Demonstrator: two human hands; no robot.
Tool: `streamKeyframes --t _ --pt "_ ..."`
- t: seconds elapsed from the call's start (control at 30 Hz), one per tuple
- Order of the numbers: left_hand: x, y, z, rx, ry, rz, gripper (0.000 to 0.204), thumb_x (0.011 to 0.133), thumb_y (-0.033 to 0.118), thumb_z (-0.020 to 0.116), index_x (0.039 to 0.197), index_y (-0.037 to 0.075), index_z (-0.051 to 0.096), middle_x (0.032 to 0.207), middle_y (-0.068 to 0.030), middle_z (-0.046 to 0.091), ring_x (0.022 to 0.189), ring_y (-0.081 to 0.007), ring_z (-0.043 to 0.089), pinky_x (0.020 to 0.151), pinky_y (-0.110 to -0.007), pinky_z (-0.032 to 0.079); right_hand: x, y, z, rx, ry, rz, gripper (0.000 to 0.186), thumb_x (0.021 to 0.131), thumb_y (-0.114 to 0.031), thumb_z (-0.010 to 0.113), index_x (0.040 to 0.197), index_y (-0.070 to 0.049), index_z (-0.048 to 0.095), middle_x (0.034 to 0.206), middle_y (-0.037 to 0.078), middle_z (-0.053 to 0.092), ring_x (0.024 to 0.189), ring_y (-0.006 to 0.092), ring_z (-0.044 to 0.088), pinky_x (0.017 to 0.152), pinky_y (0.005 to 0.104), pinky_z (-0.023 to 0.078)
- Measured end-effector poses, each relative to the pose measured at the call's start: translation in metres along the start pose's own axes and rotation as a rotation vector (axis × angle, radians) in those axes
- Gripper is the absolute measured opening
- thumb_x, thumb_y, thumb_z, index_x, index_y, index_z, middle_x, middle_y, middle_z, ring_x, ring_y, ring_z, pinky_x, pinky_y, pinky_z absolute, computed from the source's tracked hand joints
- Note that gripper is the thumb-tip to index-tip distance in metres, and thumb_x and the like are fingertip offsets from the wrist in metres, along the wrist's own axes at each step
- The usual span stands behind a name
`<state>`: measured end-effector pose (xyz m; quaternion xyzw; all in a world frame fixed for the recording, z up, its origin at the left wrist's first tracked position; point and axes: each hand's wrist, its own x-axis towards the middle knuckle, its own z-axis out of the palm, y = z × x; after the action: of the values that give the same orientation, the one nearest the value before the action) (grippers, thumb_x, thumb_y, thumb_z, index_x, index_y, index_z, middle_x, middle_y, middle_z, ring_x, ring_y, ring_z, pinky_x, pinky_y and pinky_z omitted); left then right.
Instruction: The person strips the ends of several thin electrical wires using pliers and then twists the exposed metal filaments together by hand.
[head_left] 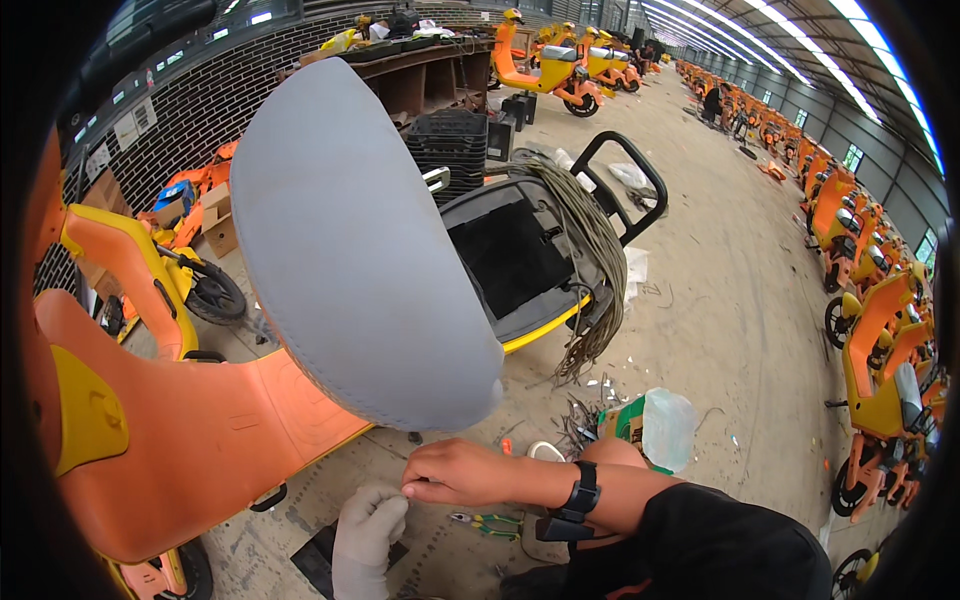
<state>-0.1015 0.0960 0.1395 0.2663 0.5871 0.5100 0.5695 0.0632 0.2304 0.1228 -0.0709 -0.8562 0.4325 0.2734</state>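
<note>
My left hand [368, 530], in a pale grey glove, is closed with its fingers curled, low in front of me. My bare right hand [450, 473], with a black band on the wrist, reaches in from the right and pinches right beside the gloved fingertips. Whatever lies between the fingers is too small to make out. Just beyond the hands is an orange and yellow scooter [190, 430]. Its grey seat [350, 240] stands tipped up, showing a black storage compartment [515, 260]. A bundle of cables [590, 240] hangs over the scooter's rear, by the black rack [655, 190].
Pliers [488, 522] with green and yellow handles lie on the floor beside my hands, near a black flat sheet [318, 562]. Wire scraps and a green and white bag [650, 430] are to the right. Rows of scooters [880, 350] line the right side; a workbench [420, 75] stands behind.
</note>
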Motion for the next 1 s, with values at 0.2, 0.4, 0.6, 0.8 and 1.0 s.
streamKeyframes --t 0.2,0.4,0.6,0.8,1.0 --pt "-0.001 0.000 0.009 0.491 0.151 0.309 0.009 0.089 0.008 0.061 0.086 0.000 0.064 0.063 0.0010 0.052 0.058 -0.0088 0.049 0.055 -0.026 0.041 0.001 -0.004 0.007 -0.005 -0.009 0.205 0.027 0.099 -0.028 0.058 0.090 -0.003 0.062 0.077 0.009 0.061 0.067 0.0270 0.059 0.063 0.0384 0.048" --pt "-0.004 0.002 0.020 0.859 0.313 0.585 0.005 0.086 0.007 0.061 0.087 0.003 0.065 0.071 -0.0128 0.060 0.064 -0.0273 0.062 0.062 -0.037 0.050 0.007 0.005 0.021 0.599 -0.058 0.654 0.033 0.102 -0.033 0.055 0.088 -0.003 0.060 0.074 0.000 0.056 0.063 0.0117 0.054 0.057 0.0300 0.044" --pt "-0.006 0.003 0.018 0.991 0.331 0.750 0.005 0.084 0.004 0.062 0.089 0.004 0.065 0.081 -0.0144 0.066 0.073 -0.0338 0.066 0.066 -0.039 0.051 0.006 0.013 0.030 1.146 -0.062 0.901 0.028 0.100 -0.033 0.059 0.087 -0.008 0.059 0.069 -0.005 0.051 0.059 0.0072 0.051 0.048 0.0227 0.035" --pt "-0.006 -0.001 0.013 1.097 0.401 0.792 0.005 0.084 0.006 0.063 0.089 0.004 0.065 0.081 -0.0146 0.065 0.073 -0.0353 0.064 0.065 -0.042 0.051 0.009 0.010 0.027 1.284 -0.094 1.014 0.026 0.099 -0.032 0.060 0.086 -0.010 0.058 0.069 -0.006 0.048 0.060 0.0065 0.050 0.046 0.0210 0.032" --pt "-0.002 -0.002 0.012 1.125 0.409 0.857 0.005 0.083 0.006 0.064 0.089 0.006 0.065 0.077 -0.0142 0.063 0.071 -0.0351 0.063 0.064 -0.042 0.050 0.012 0.010 0.027 1.248 -0.073 1.024 0.027 0.100 -0.029 0.060 0.083 -0.008 0.056 0.068 -0.005 0.047 0.059 0.0075 0.048 0.046 0.0211 0.032"
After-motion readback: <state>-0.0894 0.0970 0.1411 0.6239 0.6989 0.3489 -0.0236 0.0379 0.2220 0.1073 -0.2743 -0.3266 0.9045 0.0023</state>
